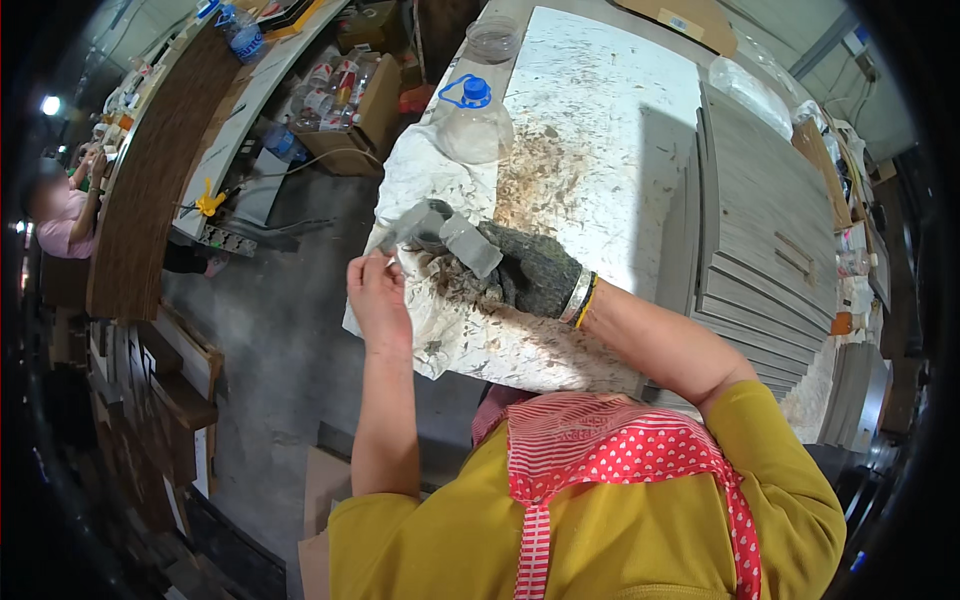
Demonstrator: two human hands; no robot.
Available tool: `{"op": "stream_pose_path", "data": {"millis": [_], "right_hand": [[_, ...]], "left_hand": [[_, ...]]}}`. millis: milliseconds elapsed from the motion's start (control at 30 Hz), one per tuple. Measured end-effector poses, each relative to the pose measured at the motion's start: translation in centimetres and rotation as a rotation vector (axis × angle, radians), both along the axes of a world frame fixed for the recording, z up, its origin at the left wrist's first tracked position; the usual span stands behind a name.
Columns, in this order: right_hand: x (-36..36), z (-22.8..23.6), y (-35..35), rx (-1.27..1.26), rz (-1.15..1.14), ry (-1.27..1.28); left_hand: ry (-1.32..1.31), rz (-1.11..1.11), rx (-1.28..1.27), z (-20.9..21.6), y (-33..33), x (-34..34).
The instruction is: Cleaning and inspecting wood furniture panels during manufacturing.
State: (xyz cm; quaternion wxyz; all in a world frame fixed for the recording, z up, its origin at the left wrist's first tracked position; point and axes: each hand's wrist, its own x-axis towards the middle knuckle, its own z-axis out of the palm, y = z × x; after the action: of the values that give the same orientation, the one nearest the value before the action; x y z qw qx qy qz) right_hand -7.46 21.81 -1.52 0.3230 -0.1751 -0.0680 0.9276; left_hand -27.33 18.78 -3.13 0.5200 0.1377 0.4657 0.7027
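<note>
At the table's (600, 130) near-left corner, the gloved right hand (535, 272) gripped a small clear bottle (455, 240), its tip pointing left. The bare left hand (378, 295) sat just below that tip, fingers pinched narrow on something too small to tell.

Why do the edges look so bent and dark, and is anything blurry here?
Head view: the fisheye lens bows the long brown board and blackens the corners; the grey block in the gloved right hand is smeared by motion; the bare left hand is sharper; daylight washes the white worktable.

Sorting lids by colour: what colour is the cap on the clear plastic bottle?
Blue, on the bottle; head view.
</note>
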Motion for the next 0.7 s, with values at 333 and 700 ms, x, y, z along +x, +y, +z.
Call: {"op": "stream_pose_path", "data": {"millis": [333,700], "right_hand": [[1.5,-0.3,1.1,0.088,-0.005,-0.126],[-0.4,1.5,5.6,1.489,-0.027,-1.474]], "left_hand": [[0.382,0.020,0.069,1.2,0.1,0.2],[1.168,-0.112,0.127,-0.6,3.0,0.1]]}}
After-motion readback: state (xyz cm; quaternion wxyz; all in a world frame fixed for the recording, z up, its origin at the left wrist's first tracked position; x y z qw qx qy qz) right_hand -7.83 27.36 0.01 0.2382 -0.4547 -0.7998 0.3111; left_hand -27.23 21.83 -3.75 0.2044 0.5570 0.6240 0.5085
